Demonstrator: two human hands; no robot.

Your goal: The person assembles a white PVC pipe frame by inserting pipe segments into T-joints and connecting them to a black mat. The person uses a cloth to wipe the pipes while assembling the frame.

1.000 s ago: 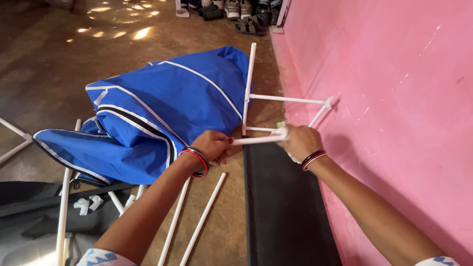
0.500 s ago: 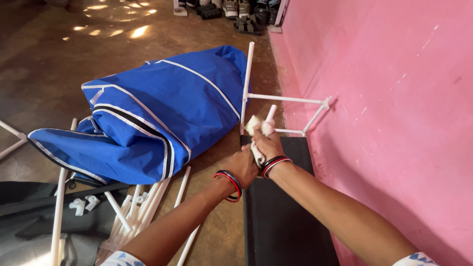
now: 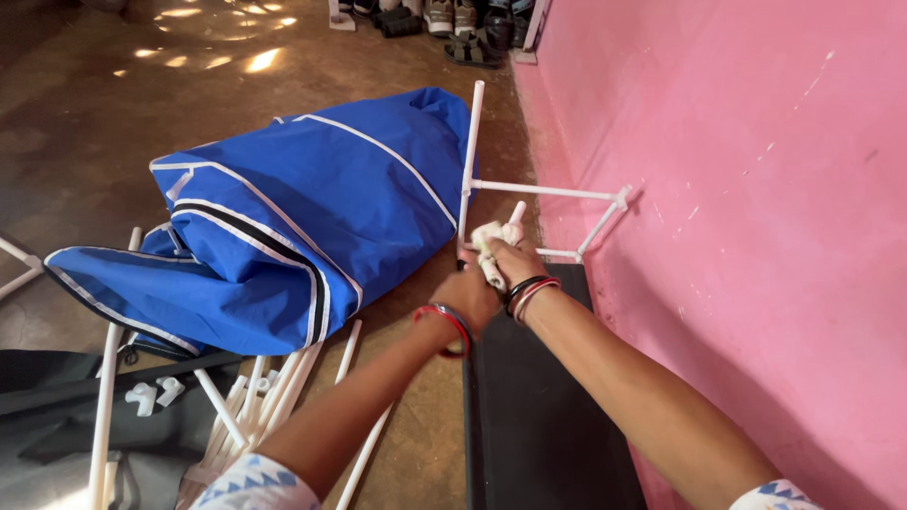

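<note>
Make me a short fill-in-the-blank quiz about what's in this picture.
1. Both hands, left hand and right hand, grip a white ____.
2. The crumpled fabric cover on the floor is ____.
3. The wall on the right is ____.

Missing words: pipe; blue; pink

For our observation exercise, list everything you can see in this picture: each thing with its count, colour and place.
fabric cover: one, blue with white and black trim, crumpled on the floor at centre left.
pipe frame: one, white, standing by the wall beyond the hands.
loose pipes: several, white, lying on the floor below the cover.
pipe connectors: a few, white, on the dark bag.
dark bag: one, grey-black, bottom left.
mat: one, black, along the wall.
wall: pink, right side.
shoes: several, dark, top edge.
floor: brown.
left hand: one, red and dark bangles, just below the right.
right hand: one, bangled, gripping a white pipe piece.
</note>
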